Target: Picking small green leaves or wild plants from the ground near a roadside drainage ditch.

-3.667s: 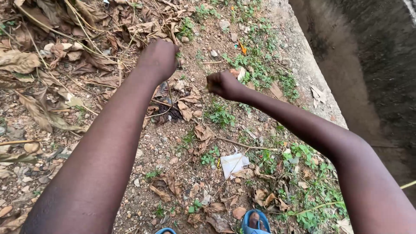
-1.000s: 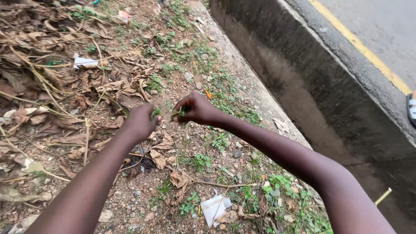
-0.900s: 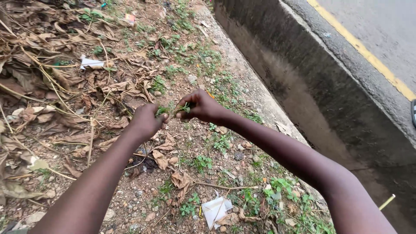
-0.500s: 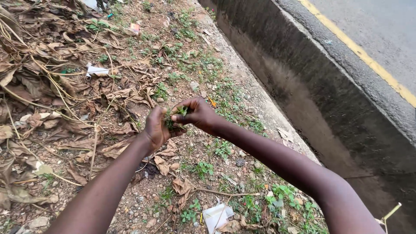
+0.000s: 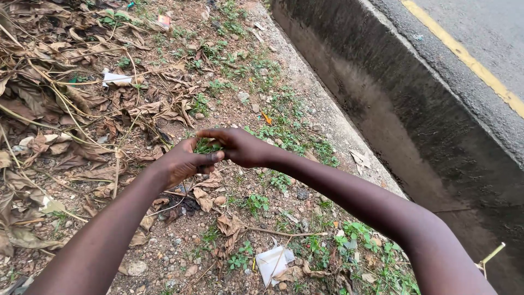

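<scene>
A concrete drain channel [image 5: 404,104] runs along the right side, from the top centre down to the lower right, with a paved road and its yellow line [image 5: 464,54] beyond it. Left of the channel lies bare gravelly ground [image 5: 180,246], strewn on the far left with dry brown leaves [image 5: 65,109] and dotted with low green weeds [image 5: 284,136]. A crumpled white paper scrap [image 5: 271,263] lies near the bottom centre, and another white scrap [image 5: 114,78] sits among the leaves at upper left.

Both arms reach forward from the bottom corners and meet above the ground at mid-frame. The left hand [image 5: 183,162] is turned palm up, fingers curled loosely into a cup. In that cup sits a small clump of green plant bits [image 5: 207,146]; it is a short tuft, its longer side running roughly left to right across the palm, with the leaf tips pointing up and away from the person. The right hand [image 5: 240,146] comes in from the right, palm down, its fingers stretched leftward over the clump and its fingertips pressing on the greenery against the left palm. Whether the right hand pinches any of it cannot be told.
</scene>
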